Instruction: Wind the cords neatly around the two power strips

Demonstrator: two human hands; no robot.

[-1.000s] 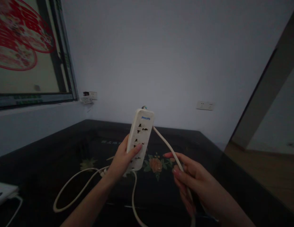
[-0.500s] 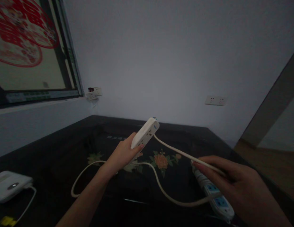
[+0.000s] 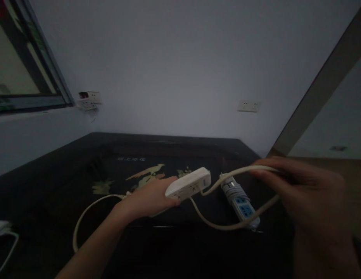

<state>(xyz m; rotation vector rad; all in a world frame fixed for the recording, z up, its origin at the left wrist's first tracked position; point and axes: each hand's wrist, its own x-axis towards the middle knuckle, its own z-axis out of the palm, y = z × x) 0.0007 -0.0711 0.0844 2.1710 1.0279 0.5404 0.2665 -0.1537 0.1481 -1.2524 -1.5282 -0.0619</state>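
Note:
A white power strip (image 3: 189,183) is tilted above the dark table, gripped by my left hand (image 3: 155,195) around its near end. Its sockets face toward me and downward. The white power cord (image 3: 238,170) bends away from beside the strip's far end and runs to my right hand (image 3: 299,190), which pinches it between thumb and fingers. From there the cord loops back low toward the strip, and another stretch curves out on the left past my forearm. Between my hands, a second power strip (image 3: 241,207) with blue sockets lies on the table, grey cord wound around it.
The glossy dark table (image 3: 133,240) bears a printed flower pattern. A wall outlet (image 3: 249,105) is on the back wall; another outlet (image 3: 87,104) hangs loose by the window. Part of a white device (image 3: 1,228) with a cable shows at the left edge.
My right hand has risen with the cord, bending it into an arc. My left hand has lowered and levelled the white strip. The view has turned right, exposing more of the blue-socket strip.

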